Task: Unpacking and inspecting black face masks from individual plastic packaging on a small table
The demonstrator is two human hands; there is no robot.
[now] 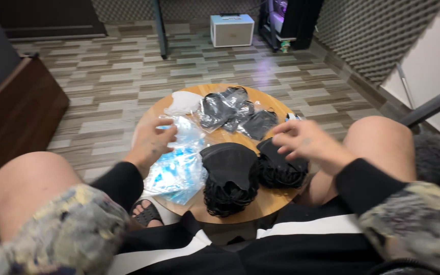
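- Nearest the camera, the person's bare knees and black-and-white shorts frame a small round wooden table (pixel 276 199).
- At the table's near edge two stacks of black face masks sit side by side, the left stack (pixel 229 175) larger, the right stack (pixel 277 165) partly under the right hand.
- The right hand (pixel 301 140) hovers over the right stack, fingers loosely spread and curled, holding nothing.
- The left hand (pixel 152 144) rests at a pile of clear plastic wrappers with blue print (pixel 179 165); its fingers are bent at the top wrapper, but a firm pinch cannot be told through the blur.
- Farther back lie black masks in clear bags (pixel 232 113) and a white mask (pixel 183 102).
- Beyond the table, on the striped floor, stands a small white box (pixel 232 30).
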